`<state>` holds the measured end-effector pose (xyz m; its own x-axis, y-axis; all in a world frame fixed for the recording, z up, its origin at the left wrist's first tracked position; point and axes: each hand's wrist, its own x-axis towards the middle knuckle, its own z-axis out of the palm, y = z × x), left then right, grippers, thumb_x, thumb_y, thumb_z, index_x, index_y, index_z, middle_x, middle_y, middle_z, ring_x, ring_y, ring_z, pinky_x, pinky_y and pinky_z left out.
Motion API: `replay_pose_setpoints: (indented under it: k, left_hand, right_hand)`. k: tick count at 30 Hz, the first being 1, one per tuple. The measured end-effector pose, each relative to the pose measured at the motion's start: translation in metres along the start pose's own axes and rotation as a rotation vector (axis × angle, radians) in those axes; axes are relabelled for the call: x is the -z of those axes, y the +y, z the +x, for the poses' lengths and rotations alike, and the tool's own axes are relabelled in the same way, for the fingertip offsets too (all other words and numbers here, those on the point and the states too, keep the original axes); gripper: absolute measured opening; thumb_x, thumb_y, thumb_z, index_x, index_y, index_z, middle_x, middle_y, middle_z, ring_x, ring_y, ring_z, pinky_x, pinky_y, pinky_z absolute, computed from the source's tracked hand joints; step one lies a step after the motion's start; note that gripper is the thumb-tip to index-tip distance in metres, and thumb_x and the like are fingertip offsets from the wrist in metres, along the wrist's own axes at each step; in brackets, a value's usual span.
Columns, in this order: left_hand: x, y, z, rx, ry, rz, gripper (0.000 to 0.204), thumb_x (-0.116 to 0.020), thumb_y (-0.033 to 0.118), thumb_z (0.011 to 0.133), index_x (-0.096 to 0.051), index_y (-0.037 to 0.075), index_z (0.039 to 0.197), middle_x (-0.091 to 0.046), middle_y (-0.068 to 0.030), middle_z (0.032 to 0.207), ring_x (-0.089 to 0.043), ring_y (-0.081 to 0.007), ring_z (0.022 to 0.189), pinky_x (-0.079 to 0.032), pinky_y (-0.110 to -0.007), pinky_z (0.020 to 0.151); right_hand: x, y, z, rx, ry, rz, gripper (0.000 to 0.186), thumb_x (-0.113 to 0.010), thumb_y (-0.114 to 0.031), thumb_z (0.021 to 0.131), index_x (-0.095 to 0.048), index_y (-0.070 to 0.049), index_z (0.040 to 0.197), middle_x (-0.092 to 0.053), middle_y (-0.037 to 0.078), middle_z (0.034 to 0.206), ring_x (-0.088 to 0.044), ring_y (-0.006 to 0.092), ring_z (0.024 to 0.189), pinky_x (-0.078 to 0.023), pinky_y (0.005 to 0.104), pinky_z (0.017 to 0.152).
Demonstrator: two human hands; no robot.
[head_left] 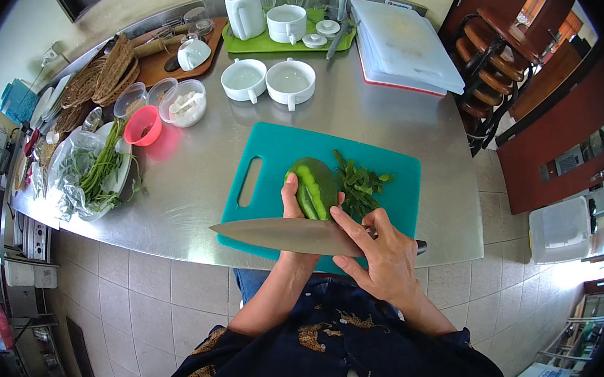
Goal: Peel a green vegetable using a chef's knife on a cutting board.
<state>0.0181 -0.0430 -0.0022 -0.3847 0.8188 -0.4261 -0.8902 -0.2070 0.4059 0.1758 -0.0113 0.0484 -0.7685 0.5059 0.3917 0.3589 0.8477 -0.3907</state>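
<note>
Worktop [187, 191] is bare shiny metal, pretty busy along the back and left: green tray [261, 45] with a white jug [245, 12] on it, pile of white boards [405, 50] on the right, baskets [115, 68] and a pink bowl [143, 127] on the left, plus a plate of leafy stems [99, 170] partly under clear plastic. Two white cups [244, 80] sit mid-back. Floor [138, 289] is pale tile, and over to the right you've got stacked stools [487, 50], a red-brown door [557, 152] and a clear tub [561, 230].

Now the fruit [319, 180]: roundish oval, dark green skin, with a few lighter green strips running lengthwise where the skin's off, kinda wavy-edged. It's over the middle of a teal cutting board [276, 137], just left of a small heap of dark green bits [361, 183]. Can't tell if it's touching the board.

Left hand [291, 205] is wrapped round the fruit, thumb on the left side, fingertips poking out on the right. Right hand [380, 260] is closed on the handle of a big knife [285, 237], index finger stretched along the blade. Blade points left, across the fruit's near end, but whether it's touching I can't say.
</note>
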Motion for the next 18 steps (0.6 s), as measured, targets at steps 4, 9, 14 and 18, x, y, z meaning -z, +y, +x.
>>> replay_pose_setpoints:
  k: [4, 9, 14, 18]
  left_hand:
    - [0.0011, -0.0001, 0.0013, 0.002, 0.019, -0.007, 0.06, -0.056, 0.064, 0.092, -0.062, 0.009, 0.116, -0.068, -0.0104, 0.101, -0.067, -0.0222, 0.086, -0.058, -0.03, 0.062]
    - [-0.0019, -0.0003, 0.0013, -0.026, 0.022, 0.027, 0.06, -0.056, 0.064, 0.091, -0.062, 0.009, 0.115, -0.068, -0.0107, 0.1, -0.068, -0.0229, 0.084, -0.058, -0.03, 0.061]
    - [0.0028, -0.0009, 0.0037, -0.012, 0.014, 0.007, 0.06, -0.056, 0.064, 0.091, -0.063, 0.009, 0.115, -0.068, -0.0115, 0.1, -0.068, -0.0234, 0.084, -0.058, -0.03, 0.061]
    - [0.0036, -0.0001, 0.0044, 0.019, 0.004, -0.042, 0.059, -0.056, 0.063, 0.092, -0.063, 0.009, 0.115, -0.068, -0.0122, 0.101, -0.068, -0.0237, 0.084, -0.059, -0.029, 0.061]
  right_hand:
    - [0.0007, -0.0005, -0.0003, -0.007, -0.014, 0.004, 0.062, -0.071, -0.048, 0.086, -0.059, -0.025, 0.142, -0.047, 0.005, 0.087, -0.058, 0.0174, 0.072, -0.047, 0.0306, 0.052]
    - [-0.0005, 0.0004, -0.0009, -0.009, -0.004, -0.015, 0.06, -0.071, -0.048, 0.086, -0.06, -0.026, 0.141, -0.048, 0.005, 0.088, -0.058, 0.0173, 0.072, -0.047, 0.0304, 0.052]
    - [-0.0053, -0.0012, -0.0031, -0.001, 0.022, -0.074, 0.06, -0.072, -0.048, 0.085, -0.06, -0.028, 0.141, -0.049, 0.006, 0.09, -0.058, 0.018, 0.073, -0.049, 0.0304, 0.053]
    - [-0.009, -0.002, -0.0025, 0.027, 0.077, -0.122, 0.061, -0.074, -0.049, 0.083, -0.062, -0.029, 0.139, -0.05, 0.007, 0.092, -0.059, 0.0185, 0.075, -0.051, 0.0303, 0.055]
